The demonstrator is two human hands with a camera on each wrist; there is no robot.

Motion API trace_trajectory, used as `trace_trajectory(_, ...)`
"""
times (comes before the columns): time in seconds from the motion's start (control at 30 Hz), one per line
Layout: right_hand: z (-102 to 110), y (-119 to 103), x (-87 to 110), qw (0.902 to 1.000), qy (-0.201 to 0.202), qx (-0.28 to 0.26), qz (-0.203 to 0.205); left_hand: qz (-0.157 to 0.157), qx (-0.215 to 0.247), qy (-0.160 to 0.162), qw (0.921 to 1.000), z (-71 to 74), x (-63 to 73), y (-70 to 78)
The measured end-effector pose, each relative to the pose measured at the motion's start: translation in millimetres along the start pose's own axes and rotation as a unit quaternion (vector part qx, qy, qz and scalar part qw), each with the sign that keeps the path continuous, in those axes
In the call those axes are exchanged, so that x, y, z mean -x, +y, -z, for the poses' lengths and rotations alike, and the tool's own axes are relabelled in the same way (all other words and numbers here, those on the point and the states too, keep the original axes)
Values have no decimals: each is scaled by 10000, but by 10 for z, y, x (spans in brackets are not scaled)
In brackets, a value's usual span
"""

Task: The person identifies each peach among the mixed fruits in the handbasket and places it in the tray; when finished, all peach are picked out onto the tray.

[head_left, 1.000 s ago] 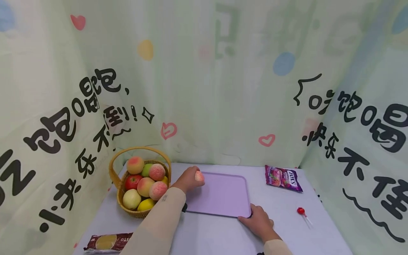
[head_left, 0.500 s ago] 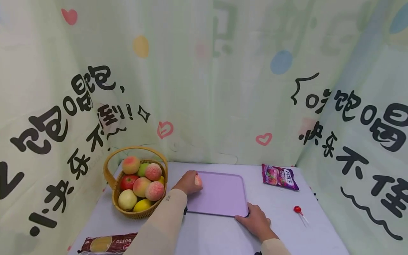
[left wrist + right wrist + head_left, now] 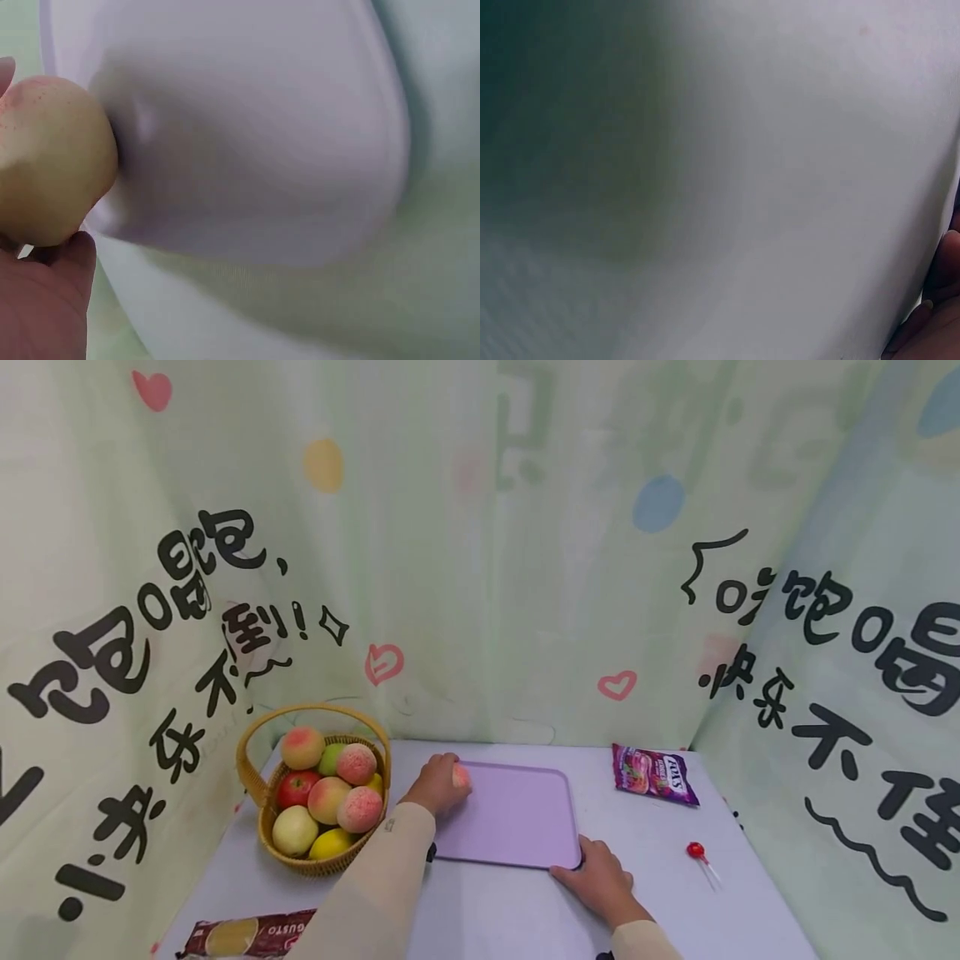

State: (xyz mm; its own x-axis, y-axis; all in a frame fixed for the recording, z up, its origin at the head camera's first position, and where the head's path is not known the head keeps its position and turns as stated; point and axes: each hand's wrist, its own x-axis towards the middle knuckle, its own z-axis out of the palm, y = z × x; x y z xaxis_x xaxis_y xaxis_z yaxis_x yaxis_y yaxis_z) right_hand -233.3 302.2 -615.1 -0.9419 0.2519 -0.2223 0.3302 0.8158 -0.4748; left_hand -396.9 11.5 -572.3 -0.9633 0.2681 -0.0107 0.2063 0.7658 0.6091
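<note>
My left hand (image 3: 438, 787) holds a peach (image 3: 461, 776) at the left end of a light purple tray (image 3: 517, 814). In the left wrist view, the pale yellow peach (image 3: 56, 161) with reddish specks shows between the thumb and fingers of the left hand (image 3: 45, 304), close over the tray (image 3: 262, 112). At the tray's near right corner, my right hand (image 3: 600, 877) grips the rim, thumb along the front edge and fingers round the side. Only a few fingers of the right hand (image 3: 945, 281) appear at the edge of the blurred right wrist view.
Left of the tray stands a wicker basket (image 3: 251, 768) full of fruit. A brown GUSTO packet (image 3: 247, 935) lies near the front left. To the right are a purple FOX'S bag (image 3: 654, 775) and a red lollipop (image 3: 696, 850). Printed curtains (image 3: 487, 568) surround the table.
The head view has turned slightly, shifting everything a little to the left. Both hands keep nearly the same places on the peach and the tray.
</note>
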Motion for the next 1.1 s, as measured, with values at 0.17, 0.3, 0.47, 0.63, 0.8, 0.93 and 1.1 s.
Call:
trace_trajectory(0.17, -8, 3, -2, 10000, 23, -28, 48, 58, -117, -53, 9999, 104, 37, -15)
trace_trajectory(0.3, -16, 32, -13, 9999, 63, 23, 147, -56, -136, -33, 9999, 174, 65, -13)
trace_trajectory(0.47, 9, 30, 5, 9994, 142, 57, 313, -203, -66, -86, 9997, 251, 98, 26)
trace_trajectory(0.63, 2, 45, -7, 9983, 241, 106, 529, -238, -72, -158, 9996, 296, 130, 66)
trace_trajectory(0.8, 23, 54, -39, 9962, 226, -114, 830, -434, -134, -237, 9987, 337, 189, 121)
trace_trajectory(0.93, 58, 54, -74, 9953, 97, -302, 913, -711, -236, -237, 9969, 394, 248, 187)
trace_trajectory(1.1, 68, 52, -117, 9952, -27, -340, 922, -863, -232, -172, 9959, 553, 339, 292)
